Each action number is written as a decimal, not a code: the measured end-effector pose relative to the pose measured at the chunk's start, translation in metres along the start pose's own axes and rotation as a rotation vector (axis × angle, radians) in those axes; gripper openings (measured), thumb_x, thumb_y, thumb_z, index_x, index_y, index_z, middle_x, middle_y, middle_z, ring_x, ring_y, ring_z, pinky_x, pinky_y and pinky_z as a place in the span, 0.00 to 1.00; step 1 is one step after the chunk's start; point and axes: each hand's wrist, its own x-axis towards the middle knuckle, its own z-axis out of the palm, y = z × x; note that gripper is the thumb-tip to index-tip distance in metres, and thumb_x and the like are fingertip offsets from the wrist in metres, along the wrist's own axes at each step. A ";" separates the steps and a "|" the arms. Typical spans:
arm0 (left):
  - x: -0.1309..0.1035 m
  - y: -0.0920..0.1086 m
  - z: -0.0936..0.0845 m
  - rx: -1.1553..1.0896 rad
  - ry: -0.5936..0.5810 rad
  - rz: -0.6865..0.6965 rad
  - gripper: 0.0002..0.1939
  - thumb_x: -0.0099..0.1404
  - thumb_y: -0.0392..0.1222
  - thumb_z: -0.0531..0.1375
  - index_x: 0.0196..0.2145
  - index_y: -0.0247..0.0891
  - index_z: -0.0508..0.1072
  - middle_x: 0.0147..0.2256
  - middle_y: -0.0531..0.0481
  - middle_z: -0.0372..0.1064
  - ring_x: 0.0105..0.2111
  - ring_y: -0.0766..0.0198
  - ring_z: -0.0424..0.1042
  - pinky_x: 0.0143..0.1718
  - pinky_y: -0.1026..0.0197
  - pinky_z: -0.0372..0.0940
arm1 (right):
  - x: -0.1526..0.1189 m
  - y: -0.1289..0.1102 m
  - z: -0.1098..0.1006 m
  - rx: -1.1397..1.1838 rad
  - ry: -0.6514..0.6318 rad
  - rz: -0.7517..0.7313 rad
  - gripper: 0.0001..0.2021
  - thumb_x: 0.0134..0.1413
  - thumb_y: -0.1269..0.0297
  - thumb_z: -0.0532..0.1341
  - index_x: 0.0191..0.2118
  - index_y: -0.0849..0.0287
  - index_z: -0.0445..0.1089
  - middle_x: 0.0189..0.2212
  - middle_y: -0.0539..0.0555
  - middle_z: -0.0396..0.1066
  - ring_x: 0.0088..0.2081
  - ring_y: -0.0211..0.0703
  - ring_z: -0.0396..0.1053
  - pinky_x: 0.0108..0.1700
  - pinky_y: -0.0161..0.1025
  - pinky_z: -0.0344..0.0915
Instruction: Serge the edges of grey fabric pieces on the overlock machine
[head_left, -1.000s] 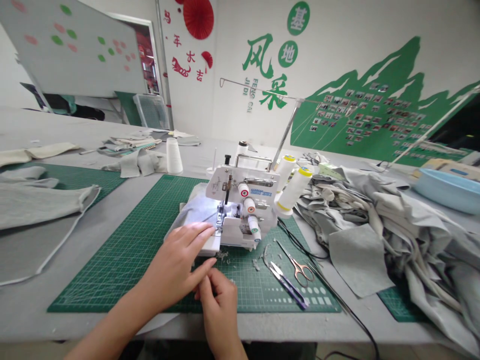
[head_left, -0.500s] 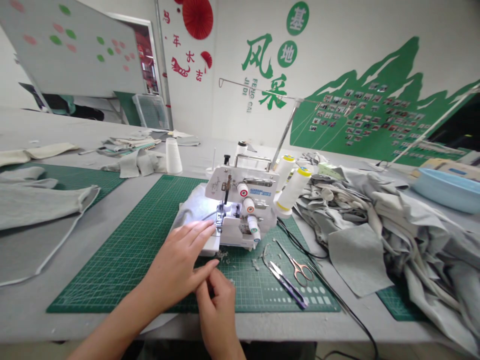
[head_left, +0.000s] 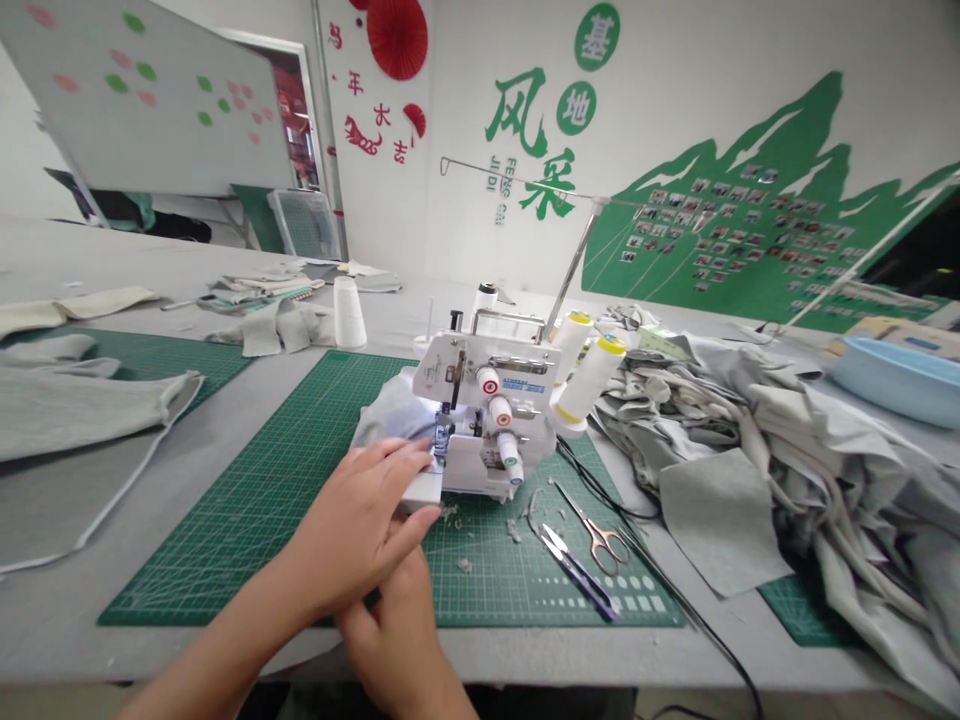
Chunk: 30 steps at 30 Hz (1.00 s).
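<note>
A white overlock sewing machine [head_left: 487,400] stands on a green cutting mat [head_left: 247,500], its lamp lit over the needle area. Light grey fabric [head_left: 390,412] lies bunched on the machine's bed, left of the presser foot [head_left: 444,435]. My left hand [head_left: 352,525] rests open on that fabric, fingers stretched flat with their tips close to the foot. Below and partly behind it is my right hand [head_left: 401,630], curled closed. Its fingertips are hidden under my left hand, so what they hold cannot be seen.
Small scissors [head_left: 600,540] and purple-handled thread snips [head_left: 577,575] lie right of the machine among lint and black cables [head_left: 660,570]. Thread cones [head_left: 592,380] stand behind. Grey fabric heaps [head_left: 720,420] cover the right side; more grey cloth [head_left: 90,430] lies left.
My right hand has moved left and slipped further under my left hand. My left hand has shifted only slightly, and the fabric on the bed looks more bunched.
</note>
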 end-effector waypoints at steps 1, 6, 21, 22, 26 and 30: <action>0.001 -0.001 -0.003 -0.043 -0.016 -0.023 0.21 0.69 0.50 0.55 0.55 0.38 0.70 0.57 0.41 0.69 0.56 0.45 0.65 0.56 0.43 0.60 | 0.003 -0.002 0.002 0.013 -0.009 0.009 0.28 0.52 0.74 0.63 0.61 0.55 0.68 0.58 0.57 0.69 0.59 0.53 0.67 0.60 0.48 0.65; 0.022 -0.021 -0.018 -0.441 -0.002 -0.284 0.20 0.68 0.57 0.55 0.48 0.41 0.74 0.47 0.45 0.75 0.48 0.49 0.72 0.53 0.47 0.63 | 0.010 -0.007 0.008 -0.079 -0.088 0.076 0.31 0.53 0.75 0.63 0.64 0.58 0.64 0.60 0.59 0.67 0.62 0.54 0.64 0.64 0.51 0.61; 0.138 -0.034 -0.009 -1.603 -0.154 -0.472 0.32 0.61 0.67 0.60 0.45 0.33 0.77 0.41 0.39 0.79 0.43 0.46 0.78 0.48 0.47 0.71 | 0.004 -0.006 0.005 -0.207 -0.070 0.055 0.37 0.50 0.74 0.64 0.67 0.58 0.60 0.61 0.59 0.66 0.63 0.51 0.63 0.66 0.47 0.61; 0.139 -0.033 -0.009 -1.618 -0.136 -0.466 0.30 0.61 0.65 0.61 0.45 0.33 0.77 0.41 0.39 0.79 0.42 0.47 0.78 0.47 0.47 0.71 | 0.004 -0.006 0.005 -0.207 -0.071 0.055 0.37 0.50 0.74 0.64 0.67 0.58 0.59 0.61 0.59 0.66 0.63 0.51 0.63 0.66 0.47 0.61; 0.143 -0.033 -0.006 -1.565 -0.020 -0.473 0.24 0.59 0.59 0.64 0.42 0.35 0.76 0.36 0.43 0.79 0.35 0.51 0.78 0.40 0.51 0.72 | 0.003 -0.007 0.004 -0.209 -0.070 0.058 0.37 0.49 0.74 0.64 0.67 0.59 0.60 0.61 0.59 0.67 0.63 0.51 0.64 0.66 0.46 0.61; 0.145 -0.036 -0.004 -1.489 0.030 -0.443 0.22 0.57 0.59 0.64 0.39 0.37 0.75 0.33 0.47 0.78 0.32 0.55 0.77 0.37 0.54 0.72 | 0.003 -0.007 0.004 -0.215 -0.066 0.057 0.37 0.49 0.74 0.64 0.66 0.60 0.61 0.61 0.59 0.66 0.63 0.51 0.63 0.66 0.46 0.61</action>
